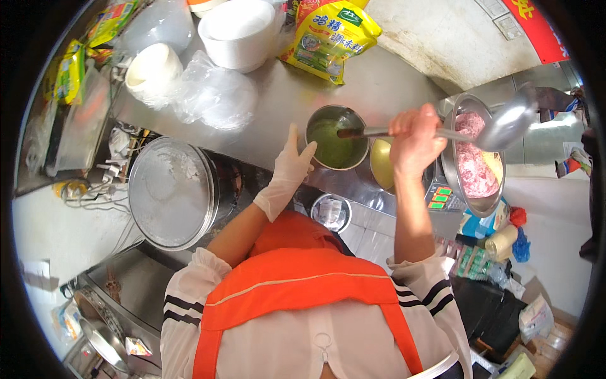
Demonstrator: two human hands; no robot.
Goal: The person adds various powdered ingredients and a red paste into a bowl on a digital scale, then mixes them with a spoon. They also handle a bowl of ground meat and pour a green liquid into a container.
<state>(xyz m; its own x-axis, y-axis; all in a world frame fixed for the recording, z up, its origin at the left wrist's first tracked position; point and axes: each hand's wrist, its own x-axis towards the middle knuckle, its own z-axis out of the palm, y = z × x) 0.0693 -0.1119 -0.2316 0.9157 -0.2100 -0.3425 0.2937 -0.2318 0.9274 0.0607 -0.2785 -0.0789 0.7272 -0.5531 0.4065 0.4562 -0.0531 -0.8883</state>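
My left hand [291, 166], in a thin whitish glove, is at the left side of a round metal pot [308, 124]. Its thumb and forefinger are spread by the rim; whether they press on it I cannot tell. Green liquid [331, 149] lies in the pot. Bare and closed, my right hand [416, 139] grips the handle of a metal ladle [509, 121]. The handle's dark end reaches over the pot. At the other end, the blurred ladle head is over the right side of a tilted steel bowl [451, 166] of pink minced meat [473, 170] with a yellowish patch.
A container with yellow content [381, 161] stands between pot and scale [442, 199]. Behind are a yellow seasoning bag [331, 40], stacked white bowls [236, 35] and clear plastic wrap [218, 94]. A large lidded drum [170, 194] is left; a bin [331, 213] sits below the counter edge.
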